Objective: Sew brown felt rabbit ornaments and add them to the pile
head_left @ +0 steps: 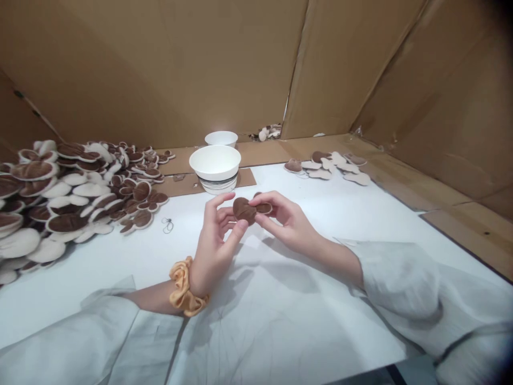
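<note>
A brown plush piece point(244, 210) with a pale edge is held up over the white tabletop, between both hands. My left hand point(220, 235) has its thumb and fingers closed on the piece's left side. My right hand point(285, 220) pinches the narrower right part between thumb and forefinger. An orange scrunchie point(186, 289) circles my left wrist. Just behind the hands stands a white bowl point(215, 163) with dark thread around its lower part.
A large heap of brown and white plush pieces point(76, 195) lies at the left. A smaller group point(340, 167) lies at the back right. A second white bowl point(221, 138) stands behind the first. A dark thread loop point(167, 225) lies near the heap. Cardboard walls point(160, 69) surround the table point(320, 331).
</note>
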A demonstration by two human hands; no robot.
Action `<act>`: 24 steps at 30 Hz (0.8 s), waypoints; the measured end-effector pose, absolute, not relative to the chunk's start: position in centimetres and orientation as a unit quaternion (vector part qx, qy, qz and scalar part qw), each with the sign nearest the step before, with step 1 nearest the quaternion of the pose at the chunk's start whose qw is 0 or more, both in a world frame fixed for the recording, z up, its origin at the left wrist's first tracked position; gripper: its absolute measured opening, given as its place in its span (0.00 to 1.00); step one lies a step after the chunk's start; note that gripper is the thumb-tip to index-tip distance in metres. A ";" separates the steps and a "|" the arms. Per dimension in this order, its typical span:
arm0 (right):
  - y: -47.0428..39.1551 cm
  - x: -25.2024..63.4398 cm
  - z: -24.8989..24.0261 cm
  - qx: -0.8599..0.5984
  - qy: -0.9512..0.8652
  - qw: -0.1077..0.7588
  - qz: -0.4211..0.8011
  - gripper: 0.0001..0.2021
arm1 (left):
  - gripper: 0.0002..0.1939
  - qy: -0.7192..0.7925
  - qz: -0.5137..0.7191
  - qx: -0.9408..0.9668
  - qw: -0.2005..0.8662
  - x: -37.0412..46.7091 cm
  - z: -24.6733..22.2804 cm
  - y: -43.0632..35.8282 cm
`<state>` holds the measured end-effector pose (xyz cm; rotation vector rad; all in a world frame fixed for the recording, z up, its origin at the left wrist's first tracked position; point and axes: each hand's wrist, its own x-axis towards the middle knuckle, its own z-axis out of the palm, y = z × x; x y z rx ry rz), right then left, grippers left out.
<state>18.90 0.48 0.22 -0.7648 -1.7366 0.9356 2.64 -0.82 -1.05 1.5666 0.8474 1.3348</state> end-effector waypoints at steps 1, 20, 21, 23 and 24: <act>0.5 18.9 0.1 -0.314 -0.720 0.487 0.381 0.08 | 0.21 0.335 0.546 0.633 0.434 2.6 -1.1 -0.8; 0.2 18.5 1.1 -0.424 -0.561 0.429 0.567 0.12 | 0.06 0.388 0.590 0.617 0.348 2.4 -1.0 -0.4; 0.2 18.4 1.0 -0.418 -0.563 0.432 0.567 0.12 | 0.07 0.387 0.590 0.616 0.351 2.4 -1.0 -0.4; 0.1 18.5 0.9 -0.411 -0.575 0.441 0.553 0.12 | 0.12 0.374 0.582 0.619 0.373 2.5 -0.9 -0.4; 0.1 18.5 1.0 -0.409 -0.582 0.444 0.545 0.12 | 0.15 0.366 0.570 0.623 0.391 2.5 -0.9 -0.4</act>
